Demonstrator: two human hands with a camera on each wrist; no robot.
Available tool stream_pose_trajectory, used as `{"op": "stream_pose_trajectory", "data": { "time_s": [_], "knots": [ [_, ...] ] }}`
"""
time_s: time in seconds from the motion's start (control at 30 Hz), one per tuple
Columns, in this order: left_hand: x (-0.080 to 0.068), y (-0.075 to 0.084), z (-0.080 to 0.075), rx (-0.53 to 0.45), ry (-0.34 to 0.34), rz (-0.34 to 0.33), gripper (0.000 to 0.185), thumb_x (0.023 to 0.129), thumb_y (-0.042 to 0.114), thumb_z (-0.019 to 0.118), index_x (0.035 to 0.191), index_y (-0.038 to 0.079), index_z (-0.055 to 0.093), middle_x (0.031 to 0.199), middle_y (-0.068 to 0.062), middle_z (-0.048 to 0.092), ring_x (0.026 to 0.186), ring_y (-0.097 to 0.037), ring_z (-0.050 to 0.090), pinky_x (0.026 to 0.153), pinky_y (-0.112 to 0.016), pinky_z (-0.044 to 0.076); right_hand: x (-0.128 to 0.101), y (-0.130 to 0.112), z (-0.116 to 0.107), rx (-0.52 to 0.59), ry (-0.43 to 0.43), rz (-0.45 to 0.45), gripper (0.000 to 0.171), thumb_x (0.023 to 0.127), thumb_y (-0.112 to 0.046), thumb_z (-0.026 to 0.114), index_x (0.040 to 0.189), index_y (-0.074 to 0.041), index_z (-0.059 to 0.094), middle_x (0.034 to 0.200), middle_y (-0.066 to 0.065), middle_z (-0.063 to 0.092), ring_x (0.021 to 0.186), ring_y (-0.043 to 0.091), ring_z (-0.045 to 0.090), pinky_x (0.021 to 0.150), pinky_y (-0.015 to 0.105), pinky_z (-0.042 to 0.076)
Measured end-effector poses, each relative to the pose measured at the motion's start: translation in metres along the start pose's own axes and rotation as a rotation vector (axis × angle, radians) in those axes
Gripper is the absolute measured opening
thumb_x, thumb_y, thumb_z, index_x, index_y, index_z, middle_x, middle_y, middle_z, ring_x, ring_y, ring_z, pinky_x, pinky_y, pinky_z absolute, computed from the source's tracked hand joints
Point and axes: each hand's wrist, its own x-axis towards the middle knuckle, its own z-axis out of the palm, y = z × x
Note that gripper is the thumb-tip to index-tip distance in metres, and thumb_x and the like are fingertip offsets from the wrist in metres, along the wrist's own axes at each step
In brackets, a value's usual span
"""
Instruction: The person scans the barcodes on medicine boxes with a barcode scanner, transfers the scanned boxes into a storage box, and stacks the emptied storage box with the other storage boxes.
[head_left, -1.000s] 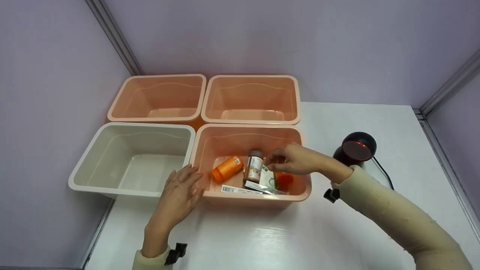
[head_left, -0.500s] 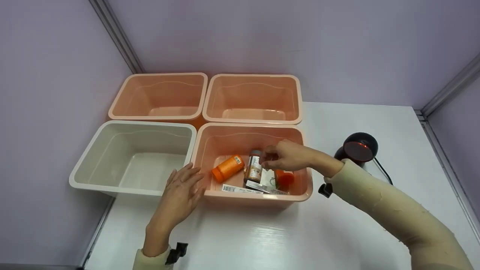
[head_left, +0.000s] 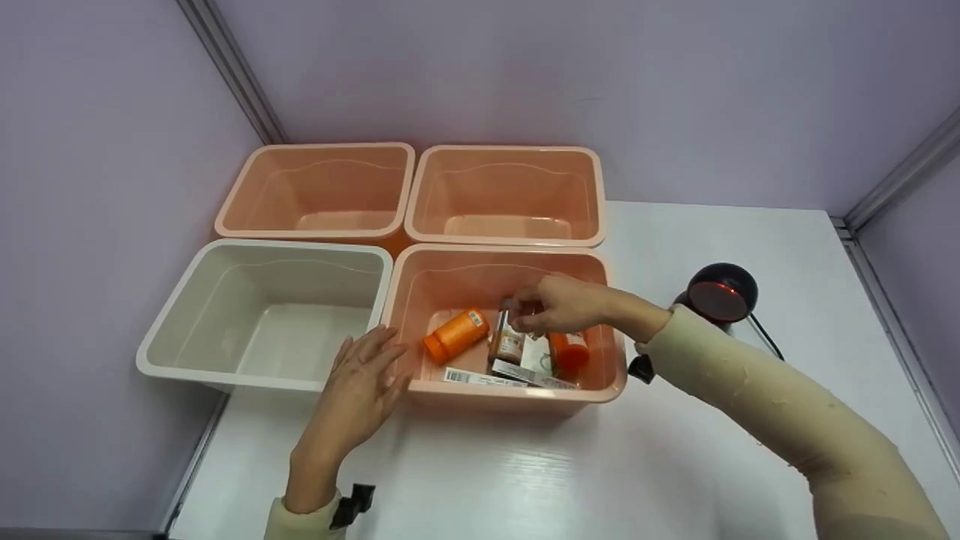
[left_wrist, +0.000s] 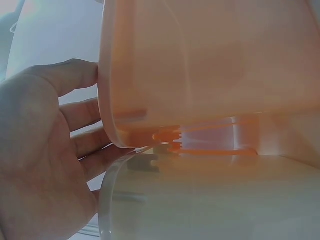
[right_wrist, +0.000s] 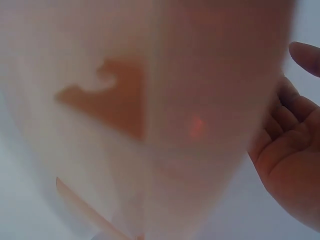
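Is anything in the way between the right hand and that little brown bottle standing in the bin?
Nothing visible: the right hand is already at the cap of the brown bottle, inside the front orange bin, with no item between them.

Two peach bins sit upper centre, a white bin at left, a black scanner at right.

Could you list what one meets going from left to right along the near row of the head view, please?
White bin → left hand → orange bottle → brown bottle under the right hand → red-orange bottle → black scanner.
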Motion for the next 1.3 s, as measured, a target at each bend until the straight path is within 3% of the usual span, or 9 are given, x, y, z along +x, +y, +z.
{"op": "stream_pose_trajectory", "data": {
  "time_s": [0.3,0.63,0.9,1.1,1.3],
  "knots": [
    [-0.002,0.000,0.001,0.012,0.022,0.010,0.039,0.089,0.030,0.063,0.124,0.015,0.061,0.143,-0.006,0.046,0.137,-0.022,0.038,0.117,-0.055,0.020,0.001,-0.012,-0.009,0.026,-0.024,0.018,0.018,0.092,-0.023,0.056,0.104,-0.015,0.066,0.083,-0.003,0.066,0.064,0.009,0.059,0.063,0.024,0.055],
    [-0.002,0.001,0.002,-0.028,0.008,0.001,0.038,0.090,0.031,0.061,0.125,0.015,0.061,0.143,-0.007,0.046,0.138,-0.021,0.037,0.118,-0.054,0.017,0.017,-0.024,-0.008,-0.044,-0.055,-0.019,0.010,0.090,-0.025,0.059,0.094,-0.019,0.066,0.081,-0.004,0.066,0.067,0.007,0.059,0.062,0.021,0.054],
    [-0.003,0.002,0.004,-0.036,0.000,-0.017,0.040,0.090,0.033,0.061,0.125,0.015,0.060,0.144,-0.006,0.045,0.137,-0.021,0.037,0.118,-0.055,0.017,0.029,-0.027,-0.002,-0.034,-0.113,-0.008,0.010,0.089,-0.025,0.060,0.092,-0.017,0.065,0.084,0.005,0.070,0.064,0.008,0.060,0.059,0.022,0.054],
    [-0.002,0.002,0.004,-0.036,0.003,-0.013,0.039,0.091,0.033,0.060,0.125,0.015,0.061,0.144,-0.006,0.045,0.138,-0.020,0.036,0.118,-0.054,0.017,0.040,-0.026,0.004,-0.109,-0.137,-0.035,0.011,0.089,-0.026,0.060,0.091,-0.017,0.067,0.080,-0.001,0.068,0.064,0.006,0.059,0.059,0.020,0.050],
    [-0.001,0.001,0.003,-0.023,-0.004,-0.007,0.041,0.090,0.033,0.062,0.127,0.016,0.059,0.145,-0.004,0.044,0.139,-0.019,0.035,0.118,-0.054,0.016,0.047,-0.025,0.009,-0.135,-0.179,0.006,0.009,0.087,-0.025,0.061,0.089,-0.019,0.067,0.083,-0.004,0.067,0.068,0.008,0.059,0.063,0.021,0.051]
  ]
}}
